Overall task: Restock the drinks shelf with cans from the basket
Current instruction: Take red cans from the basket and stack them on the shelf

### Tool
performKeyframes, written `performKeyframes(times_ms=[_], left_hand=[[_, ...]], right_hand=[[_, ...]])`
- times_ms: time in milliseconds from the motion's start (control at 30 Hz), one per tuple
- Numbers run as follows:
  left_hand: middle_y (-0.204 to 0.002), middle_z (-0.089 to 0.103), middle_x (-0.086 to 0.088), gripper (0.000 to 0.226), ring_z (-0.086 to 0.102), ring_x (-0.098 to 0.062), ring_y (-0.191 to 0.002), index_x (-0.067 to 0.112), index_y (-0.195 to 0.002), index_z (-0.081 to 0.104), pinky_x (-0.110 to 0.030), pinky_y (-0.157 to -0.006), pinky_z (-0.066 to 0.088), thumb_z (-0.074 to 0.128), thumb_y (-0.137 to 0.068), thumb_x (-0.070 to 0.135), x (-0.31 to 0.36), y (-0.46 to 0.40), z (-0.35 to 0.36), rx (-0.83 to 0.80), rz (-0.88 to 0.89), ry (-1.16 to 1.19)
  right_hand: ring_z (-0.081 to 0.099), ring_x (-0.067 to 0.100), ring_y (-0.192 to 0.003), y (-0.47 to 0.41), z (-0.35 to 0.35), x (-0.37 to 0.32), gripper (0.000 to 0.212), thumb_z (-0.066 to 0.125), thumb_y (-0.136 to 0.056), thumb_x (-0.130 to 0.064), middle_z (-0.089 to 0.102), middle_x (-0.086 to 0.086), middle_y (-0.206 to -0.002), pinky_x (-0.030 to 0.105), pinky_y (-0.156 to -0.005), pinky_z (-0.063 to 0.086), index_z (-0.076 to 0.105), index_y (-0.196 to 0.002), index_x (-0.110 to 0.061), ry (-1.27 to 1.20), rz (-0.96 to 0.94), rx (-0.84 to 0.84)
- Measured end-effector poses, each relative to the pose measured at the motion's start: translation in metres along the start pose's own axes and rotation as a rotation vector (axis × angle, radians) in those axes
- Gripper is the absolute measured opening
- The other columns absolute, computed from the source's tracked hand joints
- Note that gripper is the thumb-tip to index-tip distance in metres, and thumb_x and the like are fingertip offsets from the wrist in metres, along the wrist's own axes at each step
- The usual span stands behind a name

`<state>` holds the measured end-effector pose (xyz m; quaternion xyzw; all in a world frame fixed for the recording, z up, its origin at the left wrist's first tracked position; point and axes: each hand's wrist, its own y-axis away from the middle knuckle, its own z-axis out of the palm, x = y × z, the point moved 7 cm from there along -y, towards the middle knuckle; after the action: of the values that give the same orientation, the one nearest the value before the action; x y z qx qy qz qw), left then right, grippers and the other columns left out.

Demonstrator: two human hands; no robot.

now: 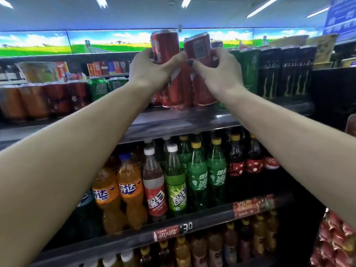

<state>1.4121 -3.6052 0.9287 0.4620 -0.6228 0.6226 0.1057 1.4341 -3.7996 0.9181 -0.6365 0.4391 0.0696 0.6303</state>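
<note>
Both my arms reach up to the top drinks shelf [173,120]. My left hand [152,72] grips a red cola can [165,45], held upright above the standing cans. My right hand [217,72] holds a second red can [198,49], tilted a little to the left, its label panel facing me. The two held cans are side by side and almost touch. Below them stand more red cans [173,93] in a row on the shelf. The basket is out of view.
Left of the red cans stand green cans [98,87] and orange and dark cans. Tall green and black energy cans [283,72] fill the right end. The shelf below holds orange, red and green bottles [173,180]. Snack packets [335,239] hang at lower right.
</note>
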Motion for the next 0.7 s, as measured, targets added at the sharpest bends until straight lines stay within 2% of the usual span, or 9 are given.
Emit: performKeyframes(times_ms=[100, 167, 267, 367, 433, 500, 600, 700], left_hand=[[-0.095, 0.079, 0.010, 0.058, 0.077, -0.010, -0.086, 0.028, -0.102, 0.076, -0.041, -0.084, 0.065, 0.084, -0.062, 0.069, -0.016, -0.006, 0.004, 0.000, -0.024, -0.040], [-0.095, 0.080, 0.008, 0.051, 0.078, -0.011, -0.084, 0.027, -0.103, 0.076, -0.042, -0.079, 0.065, 0.085, -0.069, 0.063, -0.024, -0.007, 0.009, -0.026, -0.029, -0.053], [-0.091, 0.080, 0.006, 0.048, 0.078, -0.013, -0.082, 0.023, -0.101, 0.077, -0.042, -0.081, 0.065, 0.084, -0.073, 0.061, -0.035, -0.009, 0.021, -0.070, -0.033, -0.048], [-0.088, 0.080, 0.005, 0.042, 0.078, -0.013, -0.082, 0.022, -0.100, 0.076, -0.041, -0.082, 0.065, 0.083, -0.077, 0.058, -0.037, -0.008, 0.028, -0.100, -0.008, -0.031], [-0.092, 0.079, 0.006, 0.053, 0.077, -0.015, -0.086, 0.024, -0.105, 0.072, -0.043, -0.084, 0.064, 0.078, -0.073, 0.067, -0.036, -0.008, 0.029, -0.100, 0.035, -0.090], [-0.095, 0.077, 0.005, 0.067, 0.076, -0.015, -0.088, 0.021, -0.111, 0.068, -0.041, -0.083, 0.063, 0.071, -0.072, 0.075, -0.032, -0.009, 0.029, -0.155, 0.066, -0.176], [-0.089, 0.068, 0.004, 0.081, 0.066, -0.015, -0.079, 0.008, -0.119, 0.059, -0.032, -0.070, 0.051, 0.054, -0.083, 0.081, -0.029, -0.005, 0.035, -0.353, 0.041, -0.299], [-0.104, 0.060, -0.008, 0.060, 0.056, -0.021, -0.088, 0.003, -0.135, 0.040, -0.036, -0.074, 0.039, 0.039, -0.106, 0.055, -0.046, 0.004, 0.037, -0.478, -0.067, -0.465]], right_hand=[[0.064, 0.023, -0.102, 0.004, 0.008, 0.007, 0.043, 0.067, -0.082, -0.065, 0.070, -0.002, -0.102, 0.041, -0.092, 0.054, 0.065, -0.110, -0.032, 0.124, -0.065, -0.006], [0.065, 0.023, -0.101, 0.006, 0.012, 0.011, 0.048, 0.063, -0.089, -0.063, 0.071, 0.001, -0.105, 0.041, -0.091, 0.054, 0.063, -0.117, -0.024, 0.208, -0.099, -0.023], [0.066, 0.025, -0.105, 0.009, 0.010, 0.011, 0.051, 0.062, -0.095, -0.053, 0.070, 0.004, -0.113, 0.040, -0.090, 0.053, 0.057, -0.124, -0.012, 0.263, -0.156, 0.001], [0.060, 0.029, -0.116, 0.009, 0.008, 0.003, 0.057, 0.062, -0.099, -0.041, 0.055, 0.011, -0.137, 0.037, -0.092, 0.049, 0.045, -0.141, -0.007, 0.350, -0.249, 0.031], [0.059, 0.030, -0.109, 0.012, 0.010, -0.003, 0.062, 0.063, -0.099, -0.033, 0.042, 0.016, -0.145, 0.034, -0.082, 0.049, 0.036, -0.148, -0.007, 0.422, -0.332, 0.031], [0.053, 0.023, -0.095, 0.016, 0.011, -0.008, 0.062, 0.066, -0.097, -0.027, 0.040, 0.017, -0.140, 0.029, -0.073, 0.045, 0.037, -0.149, -0.009, 0.448, -0.396, 0.047], [0.046, 0.018, -0.089, 0.024, 0.010, -0.004, 0.056, 0.067, -0.095, -0.024, 0.043, 0.015, -0.129, 0.029, -0.069, 0.044, 0.043, -0.146, -0.016, 0.415, -0.413, 0.053], [0.052, 0.021, -0.083, 0.033, 0.014, 0.004, 0.058, 0.067, -0.093, -0.026, 0.045, 0.011, -0.119, 0.032, -0.068, 0.046, 0.045, -0.146, -0.022, 0.393, -0.424, -0.008]])
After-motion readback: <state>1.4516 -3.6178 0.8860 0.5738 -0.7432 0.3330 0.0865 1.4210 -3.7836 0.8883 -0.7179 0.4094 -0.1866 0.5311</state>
